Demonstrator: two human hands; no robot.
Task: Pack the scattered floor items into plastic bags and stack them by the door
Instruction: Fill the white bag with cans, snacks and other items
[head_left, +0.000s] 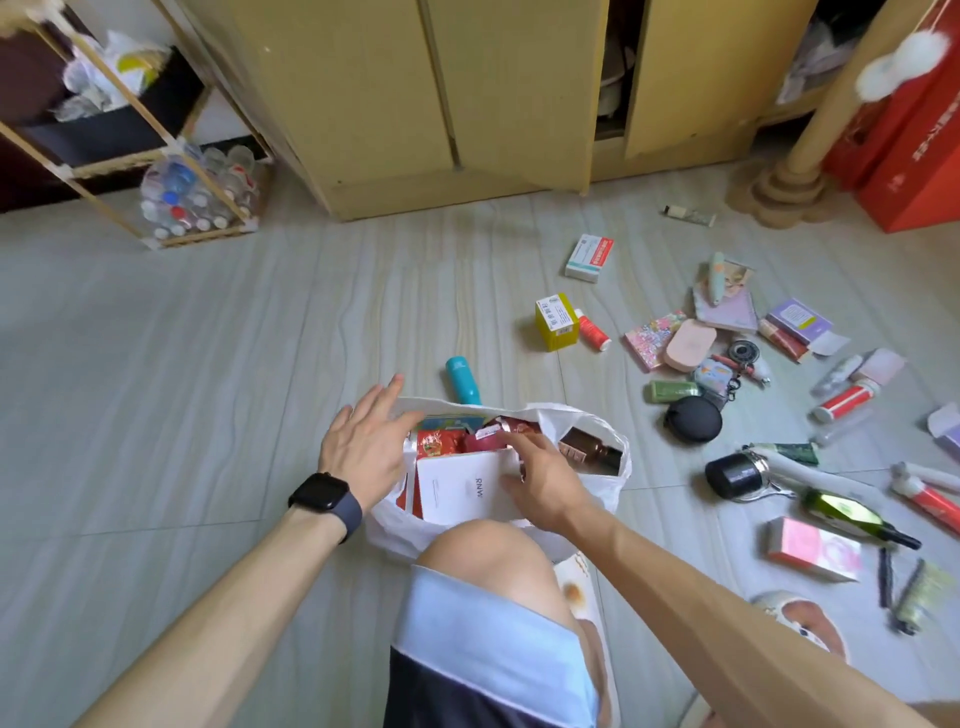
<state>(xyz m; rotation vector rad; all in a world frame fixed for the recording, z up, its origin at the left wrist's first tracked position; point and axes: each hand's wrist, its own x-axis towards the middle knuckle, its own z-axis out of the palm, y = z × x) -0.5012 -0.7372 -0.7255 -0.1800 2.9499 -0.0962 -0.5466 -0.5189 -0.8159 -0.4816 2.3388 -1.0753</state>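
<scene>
While the plastic bag (389, 530) stands open on the floor (208, 389) just ahead of the person's knee, packing is judged partly complete: boxes and packets fill it nearly to the rim. The right hand (545, 483) pinches the corner of a white box (452, 493) lying on top of the contents. The left hand (369, 447) hovers over the bag's left rim, fingers straight, holding nothing. Unpacked items include a teal bottle (461, 380) just beyond the bag, and a yellow box (557, 322), black round case (694, 418), green bottle (847, 514) and pink box (813, 553) toward the floor's right edge. No tied or stacked bag is visible.
</scene>
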